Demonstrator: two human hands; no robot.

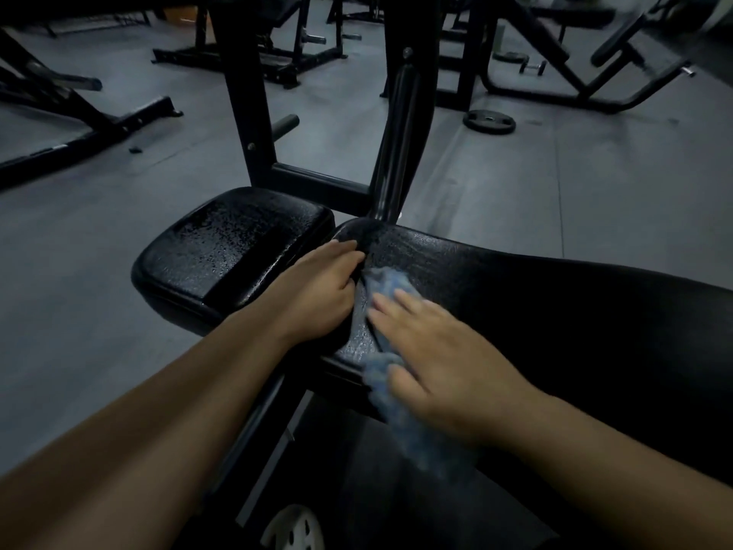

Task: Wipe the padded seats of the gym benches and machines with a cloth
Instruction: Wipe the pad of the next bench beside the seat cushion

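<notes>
1. Nearest to me, below both wrists, is the tip of a white shoe (293, 529) with small holes in it.
2. My right hand (444, 351) lies flat on the blue cloth (386, 279). The fingers are straight and a little spread, and they press the cloth down. The hand looks blurry.
3. The cloth is a long strip. It runs from me outward: one end hangs over the near edge of the pad below my right wrist, and the other end sticks out past my right fingertips.
4. The cloth lies on the long pad (555, 303), close to its end. This black pad runs sideways, from my left hand far off past my right arm.
5. My left hand (317, 287) is just beside my right one. Its fingers curl over the end of the long pad and hold it, right by the cloth.
6. To the left of my left hand is the small seat pad (238, 248), black and shiny with wet drops. A thin gap parts it from the long pad.
7. Past my hands, black frame posts (396, 144) stand up from the bench.
8. Far beyond my right hand, a round weight plate (488, 121) lies flat on the grey floor (595, 184), and a small dumbbell (533, 66) lies farther still.
</notes>
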